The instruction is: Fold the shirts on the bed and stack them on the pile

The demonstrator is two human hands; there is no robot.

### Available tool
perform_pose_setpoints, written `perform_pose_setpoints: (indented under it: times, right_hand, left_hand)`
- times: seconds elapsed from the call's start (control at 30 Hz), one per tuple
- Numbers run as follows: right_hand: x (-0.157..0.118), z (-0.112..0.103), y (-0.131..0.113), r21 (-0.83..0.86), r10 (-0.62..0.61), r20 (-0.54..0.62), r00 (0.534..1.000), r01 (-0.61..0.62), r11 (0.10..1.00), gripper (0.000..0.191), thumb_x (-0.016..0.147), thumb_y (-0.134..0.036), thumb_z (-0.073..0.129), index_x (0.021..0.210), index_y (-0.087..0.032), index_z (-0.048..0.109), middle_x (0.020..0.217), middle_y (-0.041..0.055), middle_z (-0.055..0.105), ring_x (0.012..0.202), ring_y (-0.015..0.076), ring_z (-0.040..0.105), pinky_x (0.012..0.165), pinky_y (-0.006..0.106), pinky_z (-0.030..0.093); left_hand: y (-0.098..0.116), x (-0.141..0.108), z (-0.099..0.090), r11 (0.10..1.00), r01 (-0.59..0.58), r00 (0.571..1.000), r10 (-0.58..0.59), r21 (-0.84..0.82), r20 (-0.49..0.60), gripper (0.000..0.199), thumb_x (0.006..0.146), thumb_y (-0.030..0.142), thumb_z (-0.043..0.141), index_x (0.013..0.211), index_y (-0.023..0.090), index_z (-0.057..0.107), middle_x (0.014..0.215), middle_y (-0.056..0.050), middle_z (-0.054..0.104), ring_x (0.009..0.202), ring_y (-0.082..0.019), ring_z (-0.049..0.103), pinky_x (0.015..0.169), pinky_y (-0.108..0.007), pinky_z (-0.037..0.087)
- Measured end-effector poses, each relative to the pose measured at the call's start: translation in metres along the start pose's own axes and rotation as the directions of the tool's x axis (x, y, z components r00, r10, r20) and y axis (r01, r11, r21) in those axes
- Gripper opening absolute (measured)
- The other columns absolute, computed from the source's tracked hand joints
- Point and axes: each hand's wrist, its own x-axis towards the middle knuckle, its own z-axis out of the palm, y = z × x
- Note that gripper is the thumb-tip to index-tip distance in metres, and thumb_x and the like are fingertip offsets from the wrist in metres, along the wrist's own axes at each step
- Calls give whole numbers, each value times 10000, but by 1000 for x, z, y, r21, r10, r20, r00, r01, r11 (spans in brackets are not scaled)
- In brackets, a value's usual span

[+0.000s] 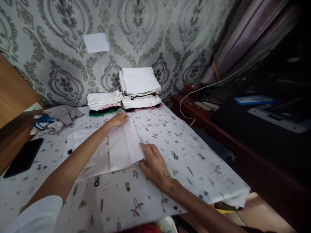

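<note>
A white garment (92,155) lies spread on the patterned tablecloth, its right part folded over into a flat panel (123,145). At the panel's far edge is my left hand (119,119), its fingers curled down on the cloth. My right hand (155,163) holds the panel's near right edge, with the index finger along the side and the thumb lower down at the corner. The left forearm crosses over the garment and hides some of it. Just beyond my left hand stand a lower stack of folded clothes (105,99) and a taller stack (140,81).
On the left are a crumpled grey cloth (64,114), a blue and white bundle (46,124) and a black phone (24,157). A patterned wall (136,38) rises behind the table. To the right, a white cable (181,105) hangs by dark red furniture (245,155).
</note>
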Motion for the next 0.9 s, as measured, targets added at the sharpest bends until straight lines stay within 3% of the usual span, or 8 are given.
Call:
perform_pose_setpoints:
  times: [0.1, 0.2, 0.33, 0.5, 0.6, 0.7, 0.8, 0.9]
  right_hand:
    - [3, 5, 0, 45, 106, 16, 994, -106, 993, 391, 788, -92, 510, 1168, -187, 507, 1003, 86, 585, 906, 240, 584, 742, 358, 525]
    - [4, 4, -1, 41, 117, 11, 993, -117, 992, 252, 778, -73, 473, 990, -205, 505, 923, 57, 578, 810, 213, 567, 703, 324, 479]
    - [0, -4, -1, -68, 103, 15, 995, -102, 992, 228, 716, -38, 447, 852, -219, 476, 866, 39, 556, 730, 192, 519, 679, 304, 410]
    - [-2, -6, 0, -171, 198, 73, 978, -183, 968, 162, 732, -75, 469, 812, -214, 491, 825, 34, 563, 698, 190, 494, 674, 310, 375]
    - [-3, -6, 2, -171, 227, 104, 968, -207, 963, 152, 745, -91, 473, 828, -205, 530, 834, 44, 581, 727, 204, 515, 702, 326, 401]
    - [-6, -9, 2, -125, 191, 82, 978, -180, 976, 245, 756, -103, 478, 959, -175, 595, 905, 74, 613, 811, 228, 559, 761, 352, 451]
    - [-9, -14, -1, -101, 35, 47, 998, -30, 994, 440, 820, -174, 516, 1256, -134, 562, 1181, 158, 612, 1072, 292, 563, 909, 432, 468]
    - [-10, -13, -6, -119, -172, 137, 976, 189, 975, 503, 914, -291, 534, 1399, -162, 497, 1442, 177, 504, 1340, 332, 438, 1090, 540, 365]
  left_hand:
    - [4, 13, 9, 999, 36, 999, -35, -20, 40, 270, 808, 337, 523, 584, 192, 567, 637, -42, 611, 652, -206, 554, 643, -298, 393]
    - [7, 17, 12, 997, 56, 998, -54, -62, 40, 220, 755, 314, 568, 571, 195, 552, 583, -10, 566, 617, -184, 526, 596, -279, 355]
    - [15, 18, 23, 989, 57, 997, -62, -138, -34, 206, 815, 316, 485, 697, 185, 592, 638, 7, 574, 627, -170, 516, 571, -261, 347]
    - [24, 16, 43, 989, 22, 992, -40, -147, -121, 147, 822, 259, 494, 720, 186, 570, 731, -13, 600, 735, -184, 532, 668, -271, 394]
    - [26, 12, 43, 992, -3, 990, -14, -123, -139, 150, 857, 261, 496, 779, 183, 598, 825, -46, 643, 835, -210, 567, 784, -309, 436]
    - [28, -2, 32, 996, -18, 988, 4, -93, -152, 216, 902, 287, 482, 988, 160, 635, 1058, -106, 674, 1022, -250, 587, 933, -370, 437]
    - [36, -34, 25, 997, -77, 988, 72, -27, -138, 402, 949, 351, 464, 1284, 148, 553, 1352, -152, 583, 1260, -281, 508, 1084, -426, 363]
    - [52, -75, 31, 982, -161, 986, 164, 95, -18, 570, 1002, 477, 380, 1479, 164, 387, 1575, -161, 376, 1470, -295, 303, 1197, -493, 212]
